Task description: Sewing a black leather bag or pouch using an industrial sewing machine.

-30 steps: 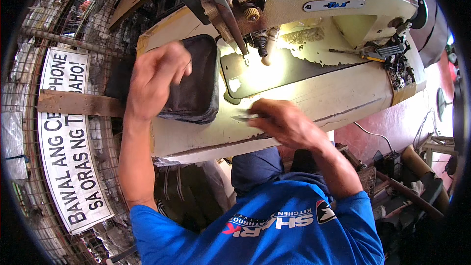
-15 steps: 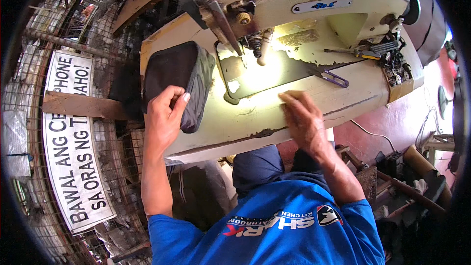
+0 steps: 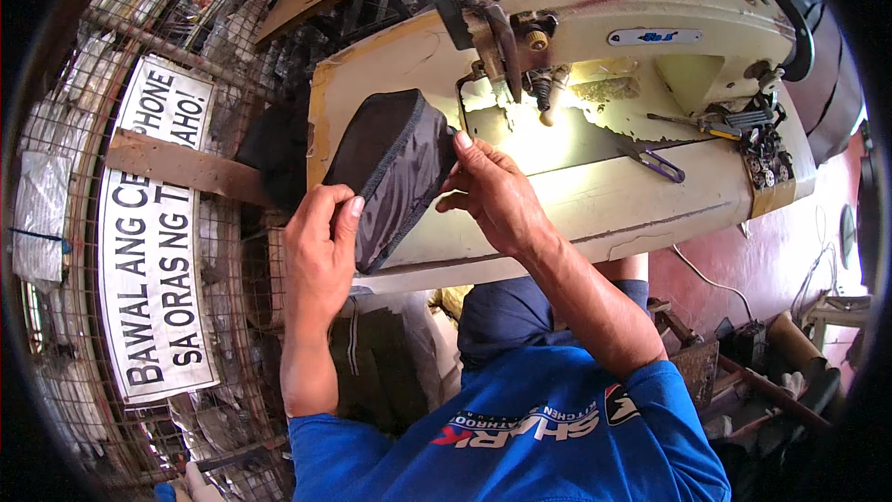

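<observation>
Between my two hands is a black fabric pouch [image 3: 401, 181] with a shiny side panel and bound seams, tilted above the left end of the machine bed. My left hand [image 3: 321, 237] grips its near left edge, thumb on top and fingers bent around it. At the pouch's right edge my right hand [image 3: 491, 188] pinches the corner between thumb and fingers. A cream sewing machine [image 3: 571, 5] stands just beyond, its lamp lighting the needle area to the right of the pouch.
On the machine bed [image 3: 595, 195] lie purple-handled thread snips [image 3: 662, 165] and a yellow-handled screwdriver [image 3: 715, 130]. Several small metal machine parts [image 3: 767, 149] sit at its right end. A wire mesh wall with a white sign [image 3: 153, 251] rises on the left.
My right hand has moved left from the bed's front to the pouch's right edge and taken hold of it. The pouch is turned so its side panel faces me more.
</observation>
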`<state>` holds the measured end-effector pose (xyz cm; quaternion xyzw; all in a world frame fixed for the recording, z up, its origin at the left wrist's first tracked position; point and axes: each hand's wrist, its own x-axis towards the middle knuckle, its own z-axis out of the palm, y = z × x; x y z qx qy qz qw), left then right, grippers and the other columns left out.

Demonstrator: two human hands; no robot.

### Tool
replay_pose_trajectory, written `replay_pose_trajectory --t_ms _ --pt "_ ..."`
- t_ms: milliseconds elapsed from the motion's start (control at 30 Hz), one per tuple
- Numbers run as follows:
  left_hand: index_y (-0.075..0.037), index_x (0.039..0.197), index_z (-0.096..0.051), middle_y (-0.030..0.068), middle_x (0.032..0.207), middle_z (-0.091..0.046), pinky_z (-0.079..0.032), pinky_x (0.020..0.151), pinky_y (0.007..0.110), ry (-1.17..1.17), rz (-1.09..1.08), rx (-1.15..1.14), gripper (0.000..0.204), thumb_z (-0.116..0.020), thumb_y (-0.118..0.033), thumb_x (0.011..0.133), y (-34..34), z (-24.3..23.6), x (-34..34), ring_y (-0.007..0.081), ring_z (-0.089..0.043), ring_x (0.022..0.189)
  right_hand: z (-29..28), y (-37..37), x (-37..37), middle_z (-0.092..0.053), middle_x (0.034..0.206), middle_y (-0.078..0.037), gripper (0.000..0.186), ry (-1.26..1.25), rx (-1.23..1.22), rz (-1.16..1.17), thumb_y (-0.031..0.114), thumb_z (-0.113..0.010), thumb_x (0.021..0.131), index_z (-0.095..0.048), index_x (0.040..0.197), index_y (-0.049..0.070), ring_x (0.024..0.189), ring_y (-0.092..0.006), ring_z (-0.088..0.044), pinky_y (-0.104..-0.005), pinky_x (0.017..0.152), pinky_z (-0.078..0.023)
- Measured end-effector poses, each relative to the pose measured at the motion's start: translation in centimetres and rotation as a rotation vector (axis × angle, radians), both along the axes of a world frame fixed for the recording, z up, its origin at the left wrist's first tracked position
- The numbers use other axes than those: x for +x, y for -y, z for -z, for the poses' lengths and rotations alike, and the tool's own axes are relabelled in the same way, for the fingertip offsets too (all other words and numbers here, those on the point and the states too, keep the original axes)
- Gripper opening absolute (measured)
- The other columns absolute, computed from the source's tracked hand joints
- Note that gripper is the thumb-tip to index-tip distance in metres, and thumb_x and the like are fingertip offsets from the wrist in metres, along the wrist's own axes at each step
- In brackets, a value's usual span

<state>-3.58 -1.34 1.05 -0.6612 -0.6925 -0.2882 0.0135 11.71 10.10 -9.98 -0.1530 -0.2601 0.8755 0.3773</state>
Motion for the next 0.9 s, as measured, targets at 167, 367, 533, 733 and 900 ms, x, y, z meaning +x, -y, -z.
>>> replay_pose_trajectory --t_ms 167,367,533,733,900 --pt "0.000 0.081 -0.053 0.0134 0.076 -0.053 -0.042 0.062 0.043 -0.077 -0.099 0.167 0.026 -0.067 -0.018 0.093 2.0 2.7 -1.4 0.0319 -0.053 0.070 -2.1 0.8 -0.3 -0.066 0.079 -0.007 0.040 0.121 -0.036 0.013 0.043 -0.052 0.101 -0.061 0.092 0.006 0.064 -0.0175 -0.064 -0.0313 0.056 -0.052" --pt "0.000 0.073 -0.049 0.0100 0.065 -0.044 -0.037 0.052 0.035 0.024 -0.061 0.160 0.035 -0.072 -0.019 0.089 2.7 2.4 -3.2 0.0241 -0.044 0.056 -1.4 2.3 0.1 -0.063 0.070 -0.008 0.032 0.101 0.038 0.169 0.031 -0.051 0.102 -0.061 0.092 0.002 0.055 -0.0180 -0.063 -0.0276 0.048 -0.048" --pt "0.000 0.074 -0.051 0.0077 0.065 -0.045 -0.036 0.052 0.033 0.058 0.082 0.189 0.035 -0.073 -0.024 0.088 3.4 3.0 -4.3 0.0210 -0.045 0.057 -1.3 2.1 0.3 -0.061 0.068 -0.006 0.031 0.096 -0.188 0.113 0.031 -0.050 0.100 -0.059 0.084 0.006 0.051 -0.0170 -0.058 -0.0283 0.045 -0.043" --pt "-0.001 0.074 -0.050 0.0063 0.065 -0.044 -0.037 0.053 0.032 0.042 0.120 0.211 0.036 -0.072 -0.026 0.088 3.1 3.1 -4.2 0.0196 -0.045 0.058 -1.4 0.6 -0.2 -0.051 0.065 0.003 0.026 0.028 -0.296 -0.159 0.024 -0.036 0.106 -0.055 0.101 0.008 0.046 -0.0088 -0.038 -0.0218 0.043 -0.032" --pt "0.000 0.078 -0.052 0.0064 0.068 -0.046 -0.038 0.055 0.032 0.157 0.150 0.260 0.035 -0.072 -0.027 0.088 4.7 4.8 -5.5 0.0215 -0.047 0.061 -3.0 1.7 0.3 -0.052 0.061 0.003 0.027 -0.048 -0.220 0.048 0.026 -0.053 0.102 -0.057 0.079 0.011 0.046 -0.0069 -0.040 -0.0234 0.041 -0.031"
